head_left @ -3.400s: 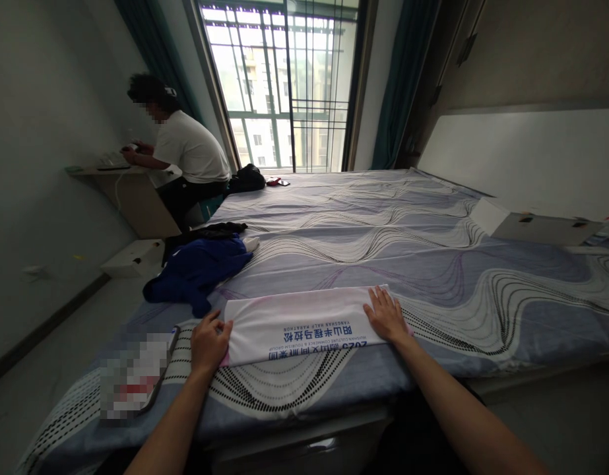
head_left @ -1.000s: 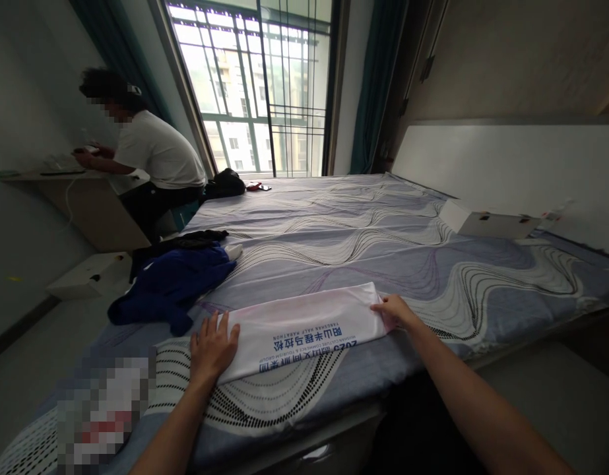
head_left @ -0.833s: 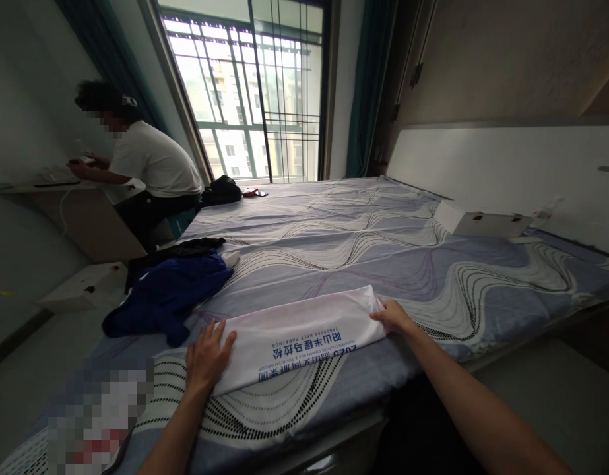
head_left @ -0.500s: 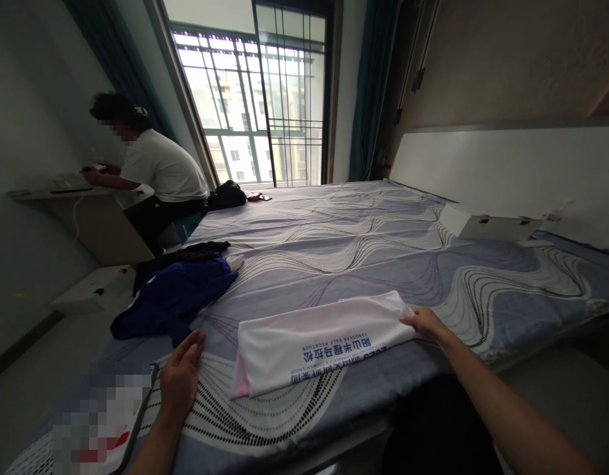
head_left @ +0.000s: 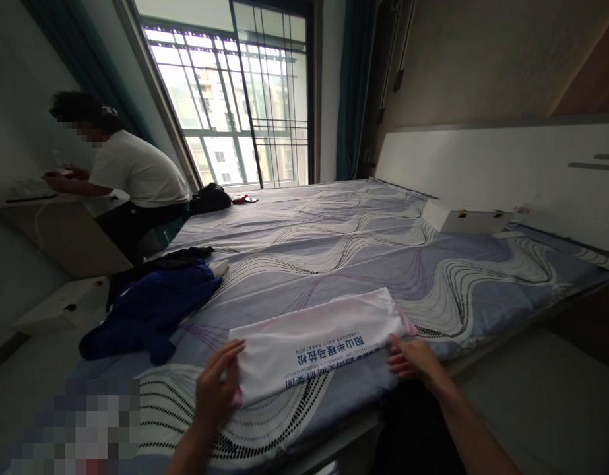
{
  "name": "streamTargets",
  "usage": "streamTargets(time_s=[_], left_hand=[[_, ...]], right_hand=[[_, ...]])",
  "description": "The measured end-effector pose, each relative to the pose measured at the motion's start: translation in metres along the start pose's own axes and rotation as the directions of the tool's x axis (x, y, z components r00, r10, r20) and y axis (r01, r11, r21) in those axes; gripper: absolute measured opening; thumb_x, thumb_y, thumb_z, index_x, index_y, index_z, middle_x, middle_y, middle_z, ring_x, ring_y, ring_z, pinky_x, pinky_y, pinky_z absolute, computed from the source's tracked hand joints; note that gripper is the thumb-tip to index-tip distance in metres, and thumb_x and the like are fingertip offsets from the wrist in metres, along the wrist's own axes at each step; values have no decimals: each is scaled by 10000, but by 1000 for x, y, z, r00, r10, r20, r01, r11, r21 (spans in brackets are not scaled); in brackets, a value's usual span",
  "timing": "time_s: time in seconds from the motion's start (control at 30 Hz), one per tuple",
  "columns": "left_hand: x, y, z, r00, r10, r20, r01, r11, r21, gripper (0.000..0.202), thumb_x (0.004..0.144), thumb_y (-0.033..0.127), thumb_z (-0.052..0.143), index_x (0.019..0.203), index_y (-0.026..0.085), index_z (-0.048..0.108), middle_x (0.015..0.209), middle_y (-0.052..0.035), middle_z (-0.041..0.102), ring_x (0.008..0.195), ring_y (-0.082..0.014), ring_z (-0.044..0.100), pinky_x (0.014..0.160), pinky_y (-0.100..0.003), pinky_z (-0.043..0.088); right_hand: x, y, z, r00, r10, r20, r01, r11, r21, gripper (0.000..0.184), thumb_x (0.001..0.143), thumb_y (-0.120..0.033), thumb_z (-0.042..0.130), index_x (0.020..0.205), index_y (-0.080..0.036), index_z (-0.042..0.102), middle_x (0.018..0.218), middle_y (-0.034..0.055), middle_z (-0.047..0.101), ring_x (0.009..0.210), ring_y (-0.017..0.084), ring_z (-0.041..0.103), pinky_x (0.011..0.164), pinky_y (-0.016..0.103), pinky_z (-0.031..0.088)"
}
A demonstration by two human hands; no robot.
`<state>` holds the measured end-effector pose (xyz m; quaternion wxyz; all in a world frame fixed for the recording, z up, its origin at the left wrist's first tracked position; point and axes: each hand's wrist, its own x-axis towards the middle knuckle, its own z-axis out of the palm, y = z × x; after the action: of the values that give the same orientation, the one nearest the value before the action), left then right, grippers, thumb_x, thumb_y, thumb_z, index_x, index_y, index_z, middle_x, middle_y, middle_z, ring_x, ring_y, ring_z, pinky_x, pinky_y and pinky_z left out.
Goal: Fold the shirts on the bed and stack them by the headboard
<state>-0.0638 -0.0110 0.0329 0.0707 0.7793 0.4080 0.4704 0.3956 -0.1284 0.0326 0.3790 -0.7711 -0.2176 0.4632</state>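
A folded white shirt (head_left: 314,343) with pink edges and blue lettering lies across the near part of the bed, its print upside down to me. At its left end is my left hand (head_left: 216,382), fingers stretched along the edge and thumb apart, near the pink lower corner. My right hand (head_left: 417,361) is at the lower right corner, with the thumb on the cloth's edge and the other fingers curled just below it. A pink bit of fabric sticks out past the right end, above this hand.
The patterned bed sheet (head_left: 353,244) spreads under everything. Blue clothing (head_left: 150,303) lies crumpled to the left. A white box (head_left: 465,216) stands near the headboard (head_left: 482,155). Another person (head_left: 130,171) sits at a desk on the left. A black bag (head_left: 210,198) is on the far edge.
My left hand has moved right, from the bare sheet to the shirt's left end. My right hand has shifted down to the near right corner. The view has turned slightly right.
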Motion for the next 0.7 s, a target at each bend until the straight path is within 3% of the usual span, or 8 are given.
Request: streamTargets(time_s=[0.1,0.2,0.23,0.33,0.37,0.4,0.53,0.7], left_hand=[[14,57,53,927,194,320,-158,978,-135,338,986,256,455,1244,267,673,1314,-68,684,1312,-212,569,1091,-425,499],[24,96,109,809,175,561,-158,984,-80,438,1012,337,399,1417,270,551,1484,-80,551,1442,-249,422,1177,-520,381],[25,102,124,786,142,601,-151,988,-36,469,1012,368,392,1454,265,512,1527,-87,497,1466,-271,380,1189,-558,342],[24,106,153,763,59,644,-141,987,78,535,1008,443,378,1510,264,436,1597,-88,383,1506,-301,288,1213,-606,242],[23,104,157,767,32,640,-131,986,107,544,1012,453,355,1518,263,423,1604,-84,370,1511,-295,276,1220,-596,225],[23,101,158,776,-4,631,-109,984,141,549,1019,453,322,1524,256,413,1607,-84,365,1513,-285,275,1224,-582,219],[30,78,140,805,-218,552,20,939,342,565,1022,445,262,1523,239,420,1619,-89,341,1513,-290,274,1220,-571,202],[35,24,87,790,-437,430,134,807,575,588,998,463,274,1534,256,403,1630,-84,334,1514,-316,261,1215,-564,185]], right_hand=[[-32,5,50,982,65,179,-99,977,187,359,875,-494,652,850,-136,666,819,162,759,705,228,750,606,308,602],[-55,0,86,975,-202,90,206,978,-39,342,898,-465,608,724,-178,667,685,107,731,622,239,726,632,361,606],[-58,-2,93,923,-380,56,384,912,-146,337,918,-453,570,746,-190,691,712,100,740,671,251,734,699,387,609],[-51,-5,103,617,-777,123,747,530,-400,366,942,-408,521,1159,-189,719,1209,139,720,1182,313,646,1047,470,485],[-43,-6,103,567,-805,174,764,436,-475,461,935,-414,538,1317,-180,644,1392,147,615,1343,332,518,1131,507,393],[-33,-6,101,558,-801,217,747,371,-551,566,928,-439,557,1429,-177,553,1516,145,493,1444,346,382,1181,547,299],[19,-13,77,677,-690,255,580,288,-762,680,965,-563,476,1557,-246,369,1654,96,247,1533,334,147,1208,619,57],[77,-32,29,813,-573,104,375,379,-846,662,1019,-530,340,1599,-224,247,1680,74,156,1541,287,104,1212,591,23]])
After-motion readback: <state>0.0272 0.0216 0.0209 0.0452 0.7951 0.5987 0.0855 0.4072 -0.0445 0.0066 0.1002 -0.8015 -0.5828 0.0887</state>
